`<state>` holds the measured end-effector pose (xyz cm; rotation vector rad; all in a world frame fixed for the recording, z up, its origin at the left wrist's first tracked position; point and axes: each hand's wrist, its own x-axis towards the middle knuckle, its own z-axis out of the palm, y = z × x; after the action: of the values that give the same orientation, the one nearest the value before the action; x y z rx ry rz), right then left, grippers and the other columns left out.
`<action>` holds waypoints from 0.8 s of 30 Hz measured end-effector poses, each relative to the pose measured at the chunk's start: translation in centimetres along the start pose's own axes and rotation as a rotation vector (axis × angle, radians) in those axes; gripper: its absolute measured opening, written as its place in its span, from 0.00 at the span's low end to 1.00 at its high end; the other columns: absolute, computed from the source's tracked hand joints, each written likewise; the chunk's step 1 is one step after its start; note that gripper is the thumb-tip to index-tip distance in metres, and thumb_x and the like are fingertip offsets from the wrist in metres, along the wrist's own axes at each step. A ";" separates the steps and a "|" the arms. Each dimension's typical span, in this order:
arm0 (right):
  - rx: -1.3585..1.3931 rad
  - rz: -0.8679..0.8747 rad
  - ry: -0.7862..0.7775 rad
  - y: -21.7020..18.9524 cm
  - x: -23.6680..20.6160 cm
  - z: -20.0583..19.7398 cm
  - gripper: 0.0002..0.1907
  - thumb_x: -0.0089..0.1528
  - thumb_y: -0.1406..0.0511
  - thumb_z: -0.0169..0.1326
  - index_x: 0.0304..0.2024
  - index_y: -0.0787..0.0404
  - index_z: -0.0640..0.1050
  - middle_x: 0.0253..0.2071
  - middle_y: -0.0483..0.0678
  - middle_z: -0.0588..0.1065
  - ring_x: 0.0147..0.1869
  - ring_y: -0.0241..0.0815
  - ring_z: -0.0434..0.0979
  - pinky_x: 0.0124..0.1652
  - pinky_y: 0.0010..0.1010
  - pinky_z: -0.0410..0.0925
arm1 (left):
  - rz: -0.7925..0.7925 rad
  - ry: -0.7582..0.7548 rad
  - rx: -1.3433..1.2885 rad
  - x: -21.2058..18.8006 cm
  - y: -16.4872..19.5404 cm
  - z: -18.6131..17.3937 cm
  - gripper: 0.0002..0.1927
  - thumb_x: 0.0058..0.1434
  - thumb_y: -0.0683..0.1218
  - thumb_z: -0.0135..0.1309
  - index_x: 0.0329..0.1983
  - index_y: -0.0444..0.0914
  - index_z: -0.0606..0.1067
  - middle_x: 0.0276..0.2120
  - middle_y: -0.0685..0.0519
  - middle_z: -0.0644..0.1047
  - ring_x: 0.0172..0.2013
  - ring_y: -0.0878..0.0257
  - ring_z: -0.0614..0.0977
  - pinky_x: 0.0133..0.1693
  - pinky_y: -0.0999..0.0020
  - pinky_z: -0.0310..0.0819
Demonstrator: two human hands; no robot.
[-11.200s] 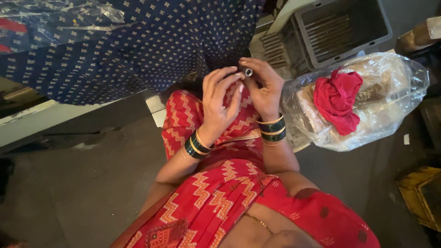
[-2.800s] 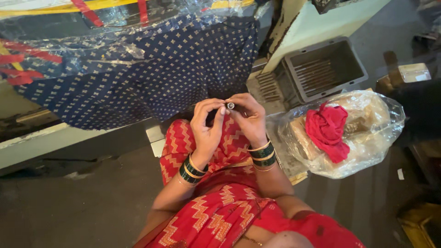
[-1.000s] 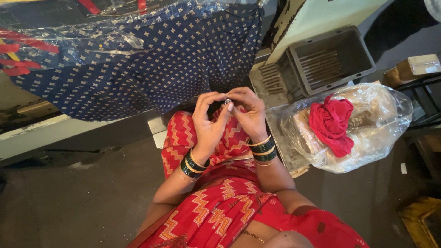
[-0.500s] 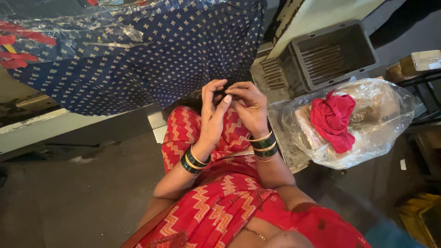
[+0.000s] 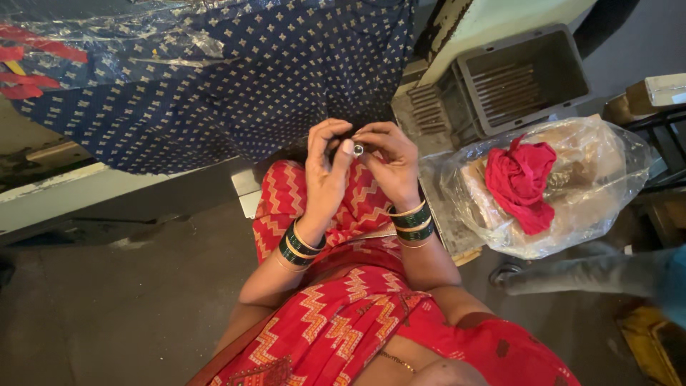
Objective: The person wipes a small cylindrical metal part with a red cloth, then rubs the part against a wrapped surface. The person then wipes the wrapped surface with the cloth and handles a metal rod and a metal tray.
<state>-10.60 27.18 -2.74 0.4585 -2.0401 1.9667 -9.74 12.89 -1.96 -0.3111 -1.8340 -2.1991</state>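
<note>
Head view: both hands, left hand (image 5: 325, 175) and right hand (image 5: 393, 164), pinching small metal ring (image 5: 357, 149) at 12 o'clock above lap; ring now showing again between fingertips, work continuing; clear bag (image 5: 550, 189) lying at 3 o'clock.

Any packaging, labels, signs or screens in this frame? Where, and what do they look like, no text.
Clear plastic bag: on the floor at right, bulging and crumpled, with a red cloth and tan blocks inside.
Clear plastic sheet: top left, wrinkled, over the dark blue dotted fabric.
Cardboard box: far right edge, brown with a pale top, partly cut off.
No labels, signs or screens visible.
</note>
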 end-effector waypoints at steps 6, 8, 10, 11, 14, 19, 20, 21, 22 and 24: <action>-0.024 0.029 -0.021 -0.2 -0.1 -0.1 0.15 0.59 0.81 0.59 0.48 0.66 0.81 0.52 0.49 0.74 0.53 0.36 0.77 0.49 0.23 0.71 | 0.018 -0.033 0.115 0.0 1.1 0.3 0.12 0.69 0.44 0.57 0.53 0.36 0.74 0.55 0.51 0.70 0.57 0.63 0.73 0.58 0.69 0.68; -0.002 0.015 -0.025 -0.3 0.0 -0.1 0.15 0.60 0.80 0.59 0.48 0.66 0.81 0.53 0.49 0.73 0.54 0.36 0.77 0.51 0.24 0.72 | -0.006 -0.042 0.046 0.0 1.2 0.3 0.12 0.70 0.45 0.56 0.53 0.36 0.73 0.55 0.51 0.69 0.57 0.64 0.73 0.58 0.69 0.70; 0.022 0.044 -0.024 -0.3 0.0 -0.1 0.15 0.60 0.80 0.58 0.48 0.66 0.81 0.53 0.48 0.73 0.54 0.36 0.77 0.50 0.24 0.72 | 0.001 -0.050 0.073 0.0 1.1 0.4 0.12 0.71 0.45 0.56 0.53 0.36 0.73 0.56 0.51 0.69 0.57 0.63 0.73 0.59 0.68 0.69; 0.034 0.058 -0.024 -0.4 0.1 -0.1 0.15 0.60 0.80 0.58 0.48 0.66 0.81 0.53 0.48 0.73 0.54 0.36 0.77 0.50 0.24 0.72 | 0.004 -0.054 0.087 -0.1 1.1 0.4 0.12 0.71 0.45 0.55 0.54 0.36 0.73 0.56 0.51 0.69 0.58 0.63 0.72 0.59 0.68 0.68; 0.041 0.049 -0.026 -0.5 0.0 -0.1 0.15 0.60 0.80 0.58 0.48 0.67 0.81 0.53 0.48 0.73 0.54 0.36 0.77 0.50 0.24 0.72 | -0.016 -0.070 0.040 -0.3 1.0 0.5 0.12 0.72 0.45 0.53 0.54 0.36 0.73 0.56 0.51 0.69 0.58 0.63 0.73 0.60 0.68 0.68; 0.006 0.036 -0.024 -0.7 -0.1 -0.3 0.15 0.59 0.80 0.58 0.48 0.67 0.81 0.53 0.49 0.73 0.55 0.37 0.76 0.51 0.25 0.71 | -0.013 -0.078 0.075 -0.5 1.0 0.4 0.12 0.72 0.45 0.53 0.55 0.36 0.72 0.57 0.50 0.69 0.58 0.63 0.73 0.60 0.68 0.67; -0.007 0.028 -0.025 -0.6 -0.1 -0.4 0.15 0.59 0.80 0.59 0.48 0.67 0.81 0.53 0.49 0.73 0.55 0.37 0.76 0.52 0.25 0.71 | -0.010 -0.077 0.094 -0.5 1.0 0.4 0.12 0.72 0.45 0.53 0.56 0.36 0.72 0.57 0.50 0.69 0.58 0.63 0.73 0.60 0.68 0.67; -0.005 0.023 -0.028 -0.6 -0.1 -0.4 0.15 0.59 0.80 0.59 0.48 0.67 0.81 0.53 0.49 0.74 0.55 0.37 0.76 0.52 0.25 0.71 | -0.014 -0.078 0.085 -0.5 1.0 0.4 0.13 0.72 0.45 0.53 0.56 0.36 0.72 0.56 0.50 0.69 0.57 0.63 0.73 0.59 0.68 0.68; -0.002 0.018 -0.030 -0.5 -0.1 -0.4 0.15 0.59 0.80 0.59 0.48 0.66 0.81 0.53 0.49 0.74 0.55 0.38 0.76 0.52 0.25 0.71 | -0.017 -0.078 0.075 -0.5 0.9 0.4 0.13 0.72 0.46 0.53 0.56 0.36 0.72 0.56 0.51 0.69 0.57 0.63 0.73 0.59 0.68 0.68; 0.022 0.020 -0.033 -0.4 -0.1 -0.5 0.15 0.59 0.80 0.58 0.48 0.66 0.81 0.53 0.49 0.74 0.56 0.38 0.77 0.53 0.26 0.71 | -0.027 -0.076 0.051 -0.5 0.8 0.5 0.13 0.72 0.46 0.53 0.56 0.36 0.72 0.56 0.51 0.69 0.56 0.64 0.73 0.59 0.68 0.69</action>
<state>-10.32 27.65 -2.40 0.4810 -2.0522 2.0082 -8.97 13.26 -1.26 -0.3663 -1.9419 -2.1821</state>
